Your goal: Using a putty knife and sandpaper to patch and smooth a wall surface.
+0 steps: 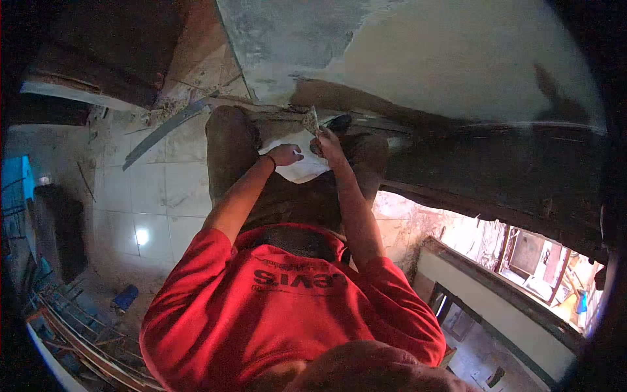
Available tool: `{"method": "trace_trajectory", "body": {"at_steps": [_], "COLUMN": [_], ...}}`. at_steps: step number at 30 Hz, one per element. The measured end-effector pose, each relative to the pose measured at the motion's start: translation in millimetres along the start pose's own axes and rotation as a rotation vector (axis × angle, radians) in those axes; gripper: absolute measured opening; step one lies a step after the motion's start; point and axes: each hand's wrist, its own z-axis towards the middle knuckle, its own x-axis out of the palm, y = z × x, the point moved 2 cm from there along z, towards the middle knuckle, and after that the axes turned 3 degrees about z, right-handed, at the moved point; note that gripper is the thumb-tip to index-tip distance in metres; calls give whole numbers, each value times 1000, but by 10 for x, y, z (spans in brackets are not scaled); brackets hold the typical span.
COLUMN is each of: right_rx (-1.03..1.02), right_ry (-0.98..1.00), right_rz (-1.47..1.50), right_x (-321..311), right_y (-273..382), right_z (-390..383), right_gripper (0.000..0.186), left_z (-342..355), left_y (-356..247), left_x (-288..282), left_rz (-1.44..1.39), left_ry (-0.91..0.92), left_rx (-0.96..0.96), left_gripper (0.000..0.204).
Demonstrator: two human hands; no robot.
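Note:
My right hand [330, 147] is closed round the handle of what looks like a putty knife [311, 121]. Its flat, stained blade points away from me, toward the foot of the wall [405, 59]. Most of the handle is hidden by my fingers. A little to the left, my left hand [285, 155] hovers between my knees with nothing visible in it, its thumb and fingers slightly apart. Pale floor tiles [300, 171] show below both hands. Dark debris lies along the base of the wall, just beyond the blade.
A long grey strip [160, 136] lies on the dusty tiles to my left. Farther back on that side are a small blue object [125, 298] and a pile of long slats [78, 343]. A dark ledge [496, 157] runs along the right, with a bright opening [522, 255] beyond it.

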Motion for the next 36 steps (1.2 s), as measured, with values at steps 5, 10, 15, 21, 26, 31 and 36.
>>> {"method": "trace_trajectory", "body": {"at_steps": [5, 10, 15, 21, 26, 31, 36], "right_rx": [-31, 2, -28, -37, -79, -94, -50], "right_ry": [-11, 35, -3, 29, 39, 32, 7], "right_rz": [2, -15, 27, -15, -43, -16, -39], "right_x": [7, 2, 3, -9, -17, -5, -9], "right_y": [44, 22, -1, 26, 14, 5, 16], "right_z": [-50, 0, 12, -5, 12, 3, -10], "right_gripper": [39, 46, 35, 48, 45, 44, 52], "left_z": [-21, -4, 26, 58, 27, -12, -13], "left_y": [-41, -11, 40, 65, 25, -15, -11], "left_x": [-28, -3, 39, 58, 20, -14, -17], "left_rz": [3, -9, -6, 30, 20, 51, 20], "left_ry": [-9, -7, -35, -34, -18, -17, -6], "left_rx": [5, -21, -10, 29, 14, -6, -2], "left_gripper": [52, 51, 50, 51, 51, 52, 51]}}
